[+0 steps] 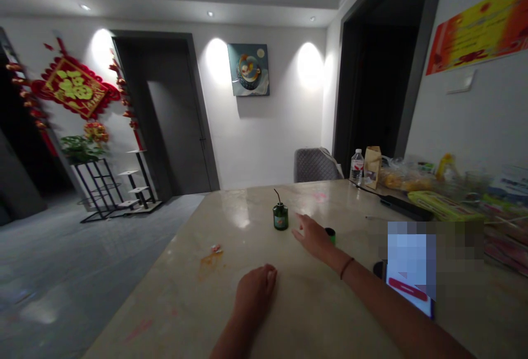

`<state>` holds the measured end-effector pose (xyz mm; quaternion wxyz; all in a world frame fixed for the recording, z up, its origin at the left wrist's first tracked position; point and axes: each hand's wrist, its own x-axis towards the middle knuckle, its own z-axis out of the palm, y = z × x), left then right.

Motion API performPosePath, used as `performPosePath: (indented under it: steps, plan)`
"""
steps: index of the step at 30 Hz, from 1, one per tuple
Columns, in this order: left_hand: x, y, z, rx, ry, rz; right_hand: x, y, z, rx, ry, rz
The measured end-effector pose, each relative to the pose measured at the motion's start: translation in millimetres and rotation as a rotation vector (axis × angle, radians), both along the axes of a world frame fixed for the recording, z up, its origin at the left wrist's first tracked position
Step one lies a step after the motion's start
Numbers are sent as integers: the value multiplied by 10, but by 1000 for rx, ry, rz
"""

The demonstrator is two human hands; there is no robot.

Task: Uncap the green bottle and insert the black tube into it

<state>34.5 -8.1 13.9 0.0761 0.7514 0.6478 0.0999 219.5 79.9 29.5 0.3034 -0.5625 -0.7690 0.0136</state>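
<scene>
Ten o'clock from the half-open, empty right hand, a small dark-green glass bottle stands upright, probably supporting its dark stick; the curled-in left hand seems empty.

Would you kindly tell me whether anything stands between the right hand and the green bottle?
Nothing visible does; only tabletop shows between the right hand and the green bottle. The small green object sits on the hand's other side.

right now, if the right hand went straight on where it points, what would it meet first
Probably the green bottle just beyond the right hand, though the exact depth is unclear.
</scene>
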Motion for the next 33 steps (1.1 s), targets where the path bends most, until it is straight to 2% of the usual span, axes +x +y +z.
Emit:
performPosePath:
  steps: [2, 6, 12, 18, 24, 27, 33]
  plan:
    - [-7, 4, -9, -2, 11, 2, -110, 252, 95, -73, 92, -29]
    - [-14, 28, -28, -13, 26, 39, -289, 701, 211, -77, 100, -43]
    - [-19, 48, -33, -32, 4, 38, -410, 1046, 244, -149, 60, -31]
    - [-34, 55, -46, -24, -24, 31, -422, 1152, 285, -161, 52, -47]
    - [-32, 41, -64, 2, -27, 23, -450, 1118, 359, -107, 77, -21]
    - [-33, 45, -66, 1, -23, 15, -431, 1072, 477, -63, 135, -21]
    - [-39, 57, -67, 12, -22, 13, -189, 1014, 859, -8, 291, 25]
